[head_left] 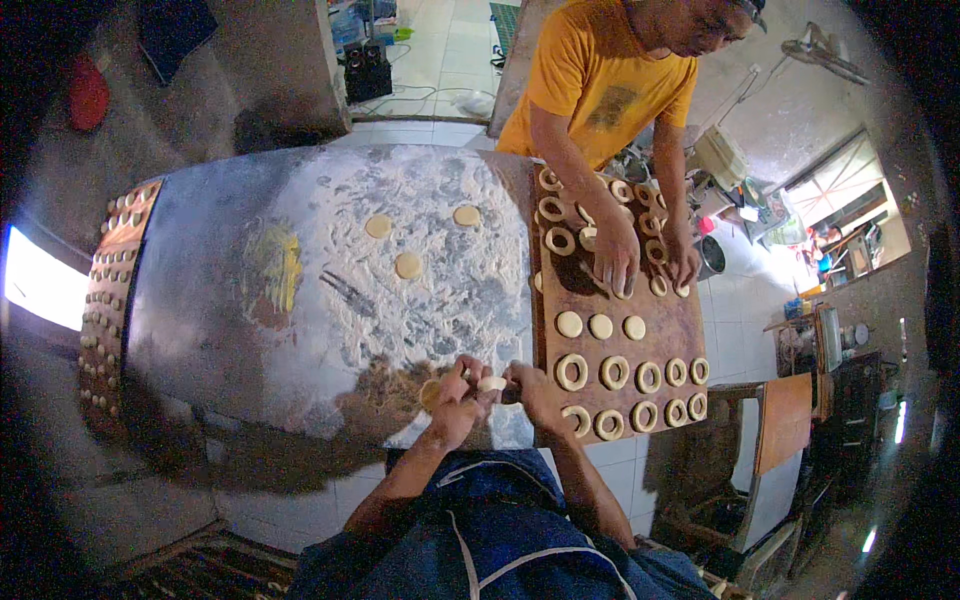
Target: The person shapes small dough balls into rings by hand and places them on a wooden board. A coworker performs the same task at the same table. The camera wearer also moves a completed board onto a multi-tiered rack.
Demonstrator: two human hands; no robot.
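Over the near edge of the floured table (446, 310), my left hand (456, 408) has its fingers closed on a small pale dough piece (491, 384). My right hand (537, 397) is close beside it, fingers curled round something small and dark that I cannot make out. A flat dough disc (429, 395) shows just left of my left hand, partly hidden by it. Farther off on the flour lie three more dough discs, one of them the nearest disc (408, 265). A dark, thin tong-like tool (348, 292) lies left of that disc.
To the right, a wooden board (590, 295) carries several dough rings (571, 372) and plain discs (600, 327). A co-worker in an orange shirt (606, 85) reaches both hands onto it. A yellow smear (285, 270) marks the table. Another board (117, 270) with small dough pieces stands far left.
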